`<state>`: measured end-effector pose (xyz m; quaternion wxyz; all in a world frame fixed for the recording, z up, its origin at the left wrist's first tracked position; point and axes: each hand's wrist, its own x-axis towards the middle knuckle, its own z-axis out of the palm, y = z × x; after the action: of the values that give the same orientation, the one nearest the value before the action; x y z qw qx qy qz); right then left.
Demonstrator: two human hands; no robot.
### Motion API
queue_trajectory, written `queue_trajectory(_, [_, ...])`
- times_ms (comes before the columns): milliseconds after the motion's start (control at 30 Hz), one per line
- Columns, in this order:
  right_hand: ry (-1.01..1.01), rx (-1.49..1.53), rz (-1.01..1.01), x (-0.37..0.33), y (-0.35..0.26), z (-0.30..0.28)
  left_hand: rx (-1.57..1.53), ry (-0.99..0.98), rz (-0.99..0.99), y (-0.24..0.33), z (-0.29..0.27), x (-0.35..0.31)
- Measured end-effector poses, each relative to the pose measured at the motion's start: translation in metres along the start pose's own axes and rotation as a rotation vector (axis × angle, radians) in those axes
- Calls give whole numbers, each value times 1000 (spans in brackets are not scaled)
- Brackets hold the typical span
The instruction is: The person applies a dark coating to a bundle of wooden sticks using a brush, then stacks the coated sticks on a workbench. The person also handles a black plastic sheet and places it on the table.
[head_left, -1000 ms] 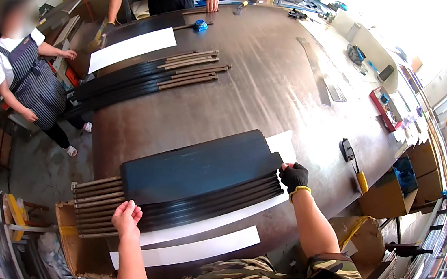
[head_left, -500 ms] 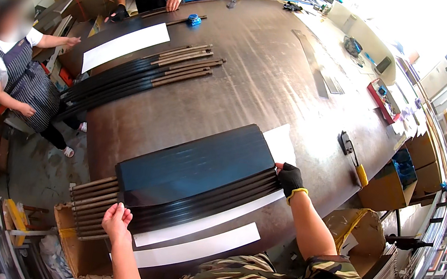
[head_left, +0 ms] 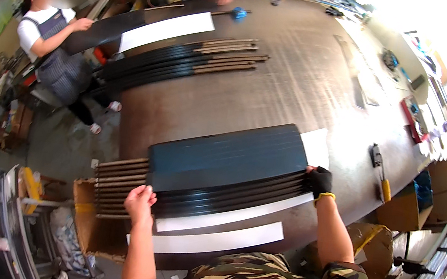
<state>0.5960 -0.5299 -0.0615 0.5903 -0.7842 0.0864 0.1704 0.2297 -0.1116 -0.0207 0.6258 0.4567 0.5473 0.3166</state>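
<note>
A dark blue-black sheet (head_left: 227,154) lies over a row of slim dark rods (head_left: 238,196) on the table. At its near left corner my bare left hand (head_left: 141,203) is closed, thumb and fingertips pinching the edge. My right hand (head_left: 319,182), in a black fingerless glove with a yellow cuff, is closed at the near right corner of the same sheet. Brown rod ends (head_left: 119,187) stick out past the sheet on the left. In front of the rods lie two white strips (head_left: 219,238), and a white piece (head_left: 316,145) shows beyond the right end.
Across the brown table (head_left: 289,91) lies another bundle of dark rods (head_left: 189,61) beside a white sheet (head_left: 167,31). Two people stand at the far left, one touching a dark sheet (head_left: 103,33). A yellow-handled tool (head_left: 381,176) and cardboard boxes (head_left: 96,221) are near the edges.
The view has shifted, so the table sits further right in it. My hands keep their places at the sheet's corners. The co-worker at left has raised an arm to the far dark sheet.
</note>
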Motion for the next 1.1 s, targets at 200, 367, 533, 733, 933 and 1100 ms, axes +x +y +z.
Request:
queue_trajectory(200, [197,-148,-38,5,3,11,277,59,357,-30,2,11])
queue_trajectory(367, [185,-196,24,9,1,11,569,190,504,-33,5,2])
queue_trajectory(533, [165,-150,28,8,0,9,615,213,522,-28,10,-2])
queue_trajectory(733, [171,-156,13,11,4,8,623,205,533,-23,11,-8])
queue_trajectory(933, [178,-181,-11,14,9,9,621,204,545,-27,9,-4])
queue_trajectory(1100, [180,-174,-9,17,12,6,624,198,550,-25,11,-5])
